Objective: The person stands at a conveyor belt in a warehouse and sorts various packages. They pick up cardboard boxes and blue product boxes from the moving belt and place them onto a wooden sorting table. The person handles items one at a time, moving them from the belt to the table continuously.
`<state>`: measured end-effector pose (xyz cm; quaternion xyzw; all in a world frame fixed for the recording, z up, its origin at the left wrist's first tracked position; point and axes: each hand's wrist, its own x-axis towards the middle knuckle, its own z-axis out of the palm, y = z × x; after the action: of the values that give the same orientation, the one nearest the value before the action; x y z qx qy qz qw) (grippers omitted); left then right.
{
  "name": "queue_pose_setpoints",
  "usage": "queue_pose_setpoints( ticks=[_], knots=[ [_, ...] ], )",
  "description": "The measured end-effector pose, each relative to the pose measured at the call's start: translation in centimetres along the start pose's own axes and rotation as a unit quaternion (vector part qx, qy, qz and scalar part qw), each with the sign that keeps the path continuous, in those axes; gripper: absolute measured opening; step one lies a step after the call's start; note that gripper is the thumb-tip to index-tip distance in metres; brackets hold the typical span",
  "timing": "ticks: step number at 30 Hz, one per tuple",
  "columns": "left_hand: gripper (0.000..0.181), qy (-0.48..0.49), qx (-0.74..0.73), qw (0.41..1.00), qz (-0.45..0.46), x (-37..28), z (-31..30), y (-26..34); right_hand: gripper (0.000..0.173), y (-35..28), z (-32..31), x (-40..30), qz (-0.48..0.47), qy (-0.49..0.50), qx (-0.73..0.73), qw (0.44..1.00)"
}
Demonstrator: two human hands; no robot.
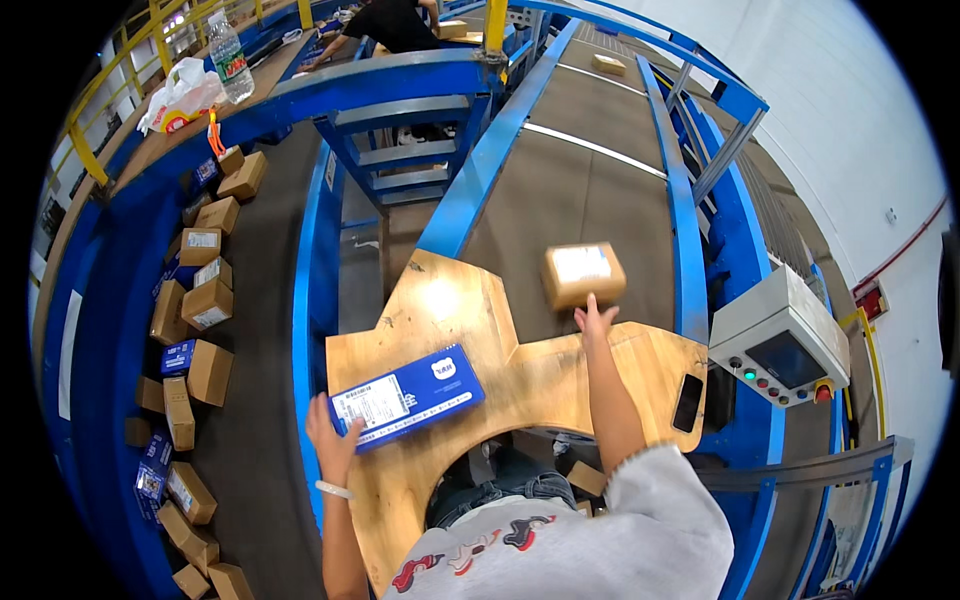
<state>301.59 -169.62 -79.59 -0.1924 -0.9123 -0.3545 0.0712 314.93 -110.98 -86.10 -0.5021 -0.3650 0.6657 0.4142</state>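
Note:
My left hand (334, 442) grips the left end of a long blue cardboard box (442, 390), its thumb on the top face beside a white shipping label. The box lies at a slant on a wooden worktop (547, 382) with a curved cutout around my body. My right hand (596, 321) reaches forward, fingers apart, at the near side of a brown cardboard carton (589, 289). This carton bears a white label and sits at the near end of a dark conveyor belt (592, 195). Whether the fingertips touch it, I cannot tell.
Several parcels (210, 373) line a lower belt (262, 375) on the left. A smartphone (688, 403) lies on the worktop's right side, near a control box (780, 337) with buttons. Farther up the belt is a small carton (608, 65). Another person (394, 26) leans over at the back.

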Motion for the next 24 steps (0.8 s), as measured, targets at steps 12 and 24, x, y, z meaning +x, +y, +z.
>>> queue_pose_setpoints(
  ticks=[12, 24],
  knots=[
    [0.067, -0.236, -0.361, 0.872, -0.233, 2.6, 6.7, 3.7, 0.036, 0.2, -9.1, -24.5, 0.369, -0.339, -0.152, 0.852],
    [0.054, -0.433, -0.484, 0.747, -0.143, 8.4, 17.9, 11.1, 0.085, 4.8, 1.3, -15.2, 0.181, -0.13, -0.088, 0.971]
  ],
)
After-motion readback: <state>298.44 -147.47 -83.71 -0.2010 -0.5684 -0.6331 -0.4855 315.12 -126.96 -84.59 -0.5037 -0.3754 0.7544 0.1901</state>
